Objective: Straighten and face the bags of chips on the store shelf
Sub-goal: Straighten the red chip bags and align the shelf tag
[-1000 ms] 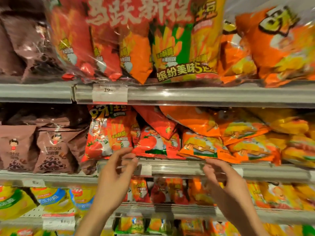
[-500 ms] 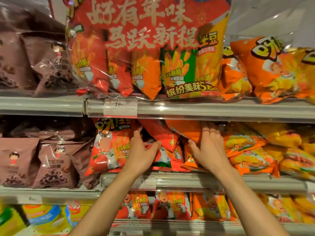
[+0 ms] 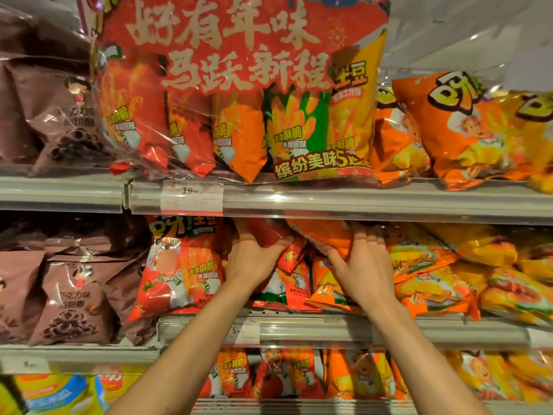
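Fingers (image 3: pixel 239 235) of the left hand (image 3: pixel 254 259) curl over the top of a red chip bag (image 3: pixel 269 232), thumb hooked under its lower edge, so the hand grips it. Fingers (image 3: pixel 369 235) of the right hand (image 3: pixel 363 265) lie side by side, pressed together and nearly straight, flat on an orange chip bag (image 3: pixel 326 235); the thumb spreads out left and touches the bag's lower edge. Fingertips of both hands reach up into shadow under the upper shelf edge (image 3: pixel 359 202), so the tips are partly hidden. Both bags sit tilted on the middle shelf (image 3: pixel 329 327), leaning across the tops of the bags below them, the red one just left of the orange one, touching or nearly so.

Just left of the left fingers stands an upright red-and-white chip bag (image 3: pixel 179 271), facing front. Below the palms, more red and orange bags (image 3: pixel 299 283) lie slanted. Right of the right fingers, a heap of orange-yellow bags (image 3: pixel 434 277) slumps sideways, overlapping. Further left, brown snack bags (image 3: pixel 71 298) stand on the same level.

Above the fingers, on the upper shelf, a big clear multipack (image 3: pixel 239 94) with red banner lettering holds five bags; a price tag (image 3: pixel 191 197) reading 19 hangs below it. Orange bags (image 3: pixel 466 130) lean to its right. Below the forearms, a lower shelf shows more red and orange bags (image 3: pixel 284 372).
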`<move>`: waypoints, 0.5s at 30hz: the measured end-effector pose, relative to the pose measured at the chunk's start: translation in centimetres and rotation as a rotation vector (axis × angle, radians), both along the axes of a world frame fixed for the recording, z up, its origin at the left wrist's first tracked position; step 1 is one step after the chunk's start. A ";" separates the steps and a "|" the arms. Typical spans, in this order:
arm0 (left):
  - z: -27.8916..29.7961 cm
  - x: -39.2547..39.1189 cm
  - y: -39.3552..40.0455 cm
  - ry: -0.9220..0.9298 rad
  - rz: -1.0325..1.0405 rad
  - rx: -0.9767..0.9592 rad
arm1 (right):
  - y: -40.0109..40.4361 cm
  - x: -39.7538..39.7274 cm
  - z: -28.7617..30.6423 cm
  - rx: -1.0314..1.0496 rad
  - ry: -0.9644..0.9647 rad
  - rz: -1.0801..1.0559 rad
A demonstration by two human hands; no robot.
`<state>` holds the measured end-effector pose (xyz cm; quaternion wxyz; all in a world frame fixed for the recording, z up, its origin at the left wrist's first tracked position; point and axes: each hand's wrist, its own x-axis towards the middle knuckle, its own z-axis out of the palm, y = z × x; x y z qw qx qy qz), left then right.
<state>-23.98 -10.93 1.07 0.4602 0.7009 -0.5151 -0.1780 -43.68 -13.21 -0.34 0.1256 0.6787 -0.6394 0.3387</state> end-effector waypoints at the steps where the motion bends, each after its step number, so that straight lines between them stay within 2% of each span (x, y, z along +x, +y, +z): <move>1: -0.1 -0.2 -0.2 0.001 0.007 -0.012 | 0.0 0.0 0.0 -0.003 -0.011 -0.002; 10: -0.4 -0.6 -0.8 0.226 -0.017 -0.127 | 0.2 -0.4 0.2 0.001 -0.093 0.023; 15: -0.7 0.2 0.3 0.318 -0.101 -0.194 | 0.1 -0.7 0.4 -0.003 -0.114 0.019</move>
